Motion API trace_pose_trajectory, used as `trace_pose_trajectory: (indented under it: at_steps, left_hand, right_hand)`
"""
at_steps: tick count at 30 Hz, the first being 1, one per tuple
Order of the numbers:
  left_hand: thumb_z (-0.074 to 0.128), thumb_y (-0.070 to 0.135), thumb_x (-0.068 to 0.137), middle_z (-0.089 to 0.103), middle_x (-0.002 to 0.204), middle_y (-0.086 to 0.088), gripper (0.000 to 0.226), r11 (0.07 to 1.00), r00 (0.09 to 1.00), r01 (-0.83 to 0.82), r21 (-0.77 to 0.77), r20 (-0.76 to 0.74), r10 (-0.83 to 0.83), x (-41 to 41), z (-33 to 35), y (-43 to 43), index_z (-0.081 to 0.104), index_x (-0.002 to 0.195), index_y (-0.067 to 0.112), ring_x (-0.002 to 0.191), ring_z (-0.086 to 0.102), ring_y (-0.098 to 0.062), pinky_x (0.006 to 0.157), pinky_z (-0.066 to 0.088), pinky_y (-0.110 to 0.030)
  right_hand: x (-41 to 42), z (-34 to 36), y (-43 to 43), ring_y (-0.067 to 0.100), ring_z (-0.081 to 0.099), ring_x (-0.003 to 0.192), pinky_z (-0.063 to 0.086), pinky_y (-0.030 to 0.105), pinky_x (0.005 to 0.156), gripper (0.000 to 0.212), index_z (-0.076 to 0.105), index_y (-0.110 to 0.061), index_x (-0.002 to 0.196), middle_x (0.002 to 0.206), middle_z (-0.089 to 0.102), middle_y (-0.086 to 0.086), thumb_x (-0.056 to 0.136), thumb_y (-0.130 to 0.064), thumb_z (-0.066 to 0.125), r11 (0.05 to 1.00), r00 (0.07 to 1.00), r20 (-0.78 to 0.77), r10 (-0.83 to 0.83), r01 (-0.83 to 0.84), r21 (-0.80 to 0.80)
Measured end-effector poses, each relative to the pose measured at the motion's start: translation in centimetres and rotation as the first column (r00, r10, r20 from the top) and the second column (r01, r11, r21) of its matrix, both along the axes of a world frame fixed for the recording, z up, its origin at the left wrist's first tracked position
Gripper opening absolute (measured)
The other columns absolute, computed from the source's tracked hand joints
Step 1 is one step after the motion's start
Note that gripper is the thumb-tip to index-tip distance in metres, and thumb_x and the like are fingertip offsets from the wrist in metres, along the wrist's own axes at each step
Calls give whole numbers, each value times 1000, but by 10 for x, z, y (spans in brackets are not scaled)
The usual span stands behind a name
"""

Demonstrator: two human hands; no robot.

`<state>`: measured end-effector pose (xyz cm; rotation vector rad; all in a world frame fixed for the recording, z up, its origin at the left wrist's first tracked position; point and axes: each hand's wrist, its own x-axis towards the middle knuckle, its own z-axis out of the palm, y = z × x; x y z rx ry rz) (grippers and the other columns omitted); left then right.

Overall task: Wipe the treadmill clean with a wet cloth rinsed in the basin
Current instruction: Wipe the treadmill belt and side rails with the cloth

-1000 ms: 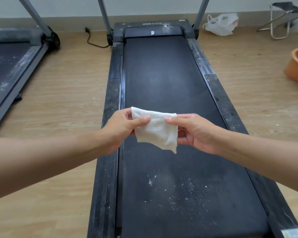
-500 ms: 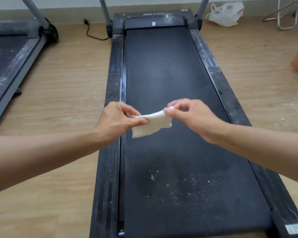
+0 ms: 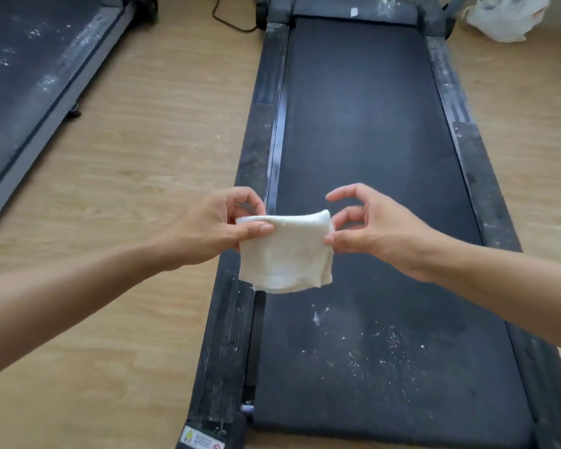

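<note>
The treadmill's [image 3: 363, 124] far end is cut by the top edge, leaving only stubs of its uprights, and its near right corner runs out of frame. The second treadmill [image 3: 30, 76], on the left, is cropped by the left and top edges. The plastic bag [image 3: 502, 17], far right, and the cable [image 3: 230, 22] are clipped at the top. The sticker [image 3: 201, 439] on the near left rail is too small to read. The cloth [image 3: 285, 251] hides some of the left hand's [image 3: 214, 228] fingertips.

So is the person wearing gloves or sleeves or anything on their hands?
No gloves! The left hand and right hand are bare, with no rings, watch or bracelet. Both forearms are bare too; no sleeve shows up to the picture's edge.
</note>
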<state>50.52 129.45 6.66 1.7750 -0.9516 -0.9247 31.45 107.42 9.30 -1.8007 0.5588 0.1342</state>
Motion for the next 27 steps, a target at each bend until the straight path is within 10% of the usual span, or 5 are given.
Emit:
trace_pose_trajectory:
  at_steps: [4,8,13,22,27]
  left_hand:
    - [77,31,94,70,74,2,17,999,964,-9,-54,263,23,0,-32,-20,62,91,24,65,55,-12,60,42,-30]
    - [62,40,100,66,78,5,21,985,659,90,-149,750,54,2,-30,-43,59,99,19,65,57,-25,57,46,-39]
    - [51,57,101,71,97,4,39,959,479,261,114,847,-231,6,-68,-24,65,100,20,90,69,-26,74,54,-43]
    - [53,31,104,45,161,-5,47,983,656,82,167,733,-179,27,-131,57,56,145,10,151,39,-21,123,34,-37]
    - [47,37,108,6,175,-3,67,956,776,65,286,588,-229,12,-137,62,22,164,9,161,2,-13,127,2,-23]
  right_hand:
    - [27,-6,-6,12,76,91,58,29,84,16,77,-22,96,95,80,-1,91,-7,75,949,1000,6,-1,3,-316]
    - [40,-4,-23,7,71,102,52,14,83,23,70,-32,91,101,75,-12,91,-9,71,818,991,72,110,-49,-573]
    - [17,-32,-26,5,61,104,49,23,91,39,67,-41,103,108,65,-18,88,-4,62,666,925,-216,314,-376,-644]
    - [48,-113,34,17,17,159,23,34,127,61,20,-15,166,176,7,-1,112,-29,42,592,839,-401,368,-544,-595]
    - [98,-185,44,24,-10,163,-1,45,132,81,0,-12,169,177,-9,10,106,-61,13,574,951,-295,95,-294,-764]
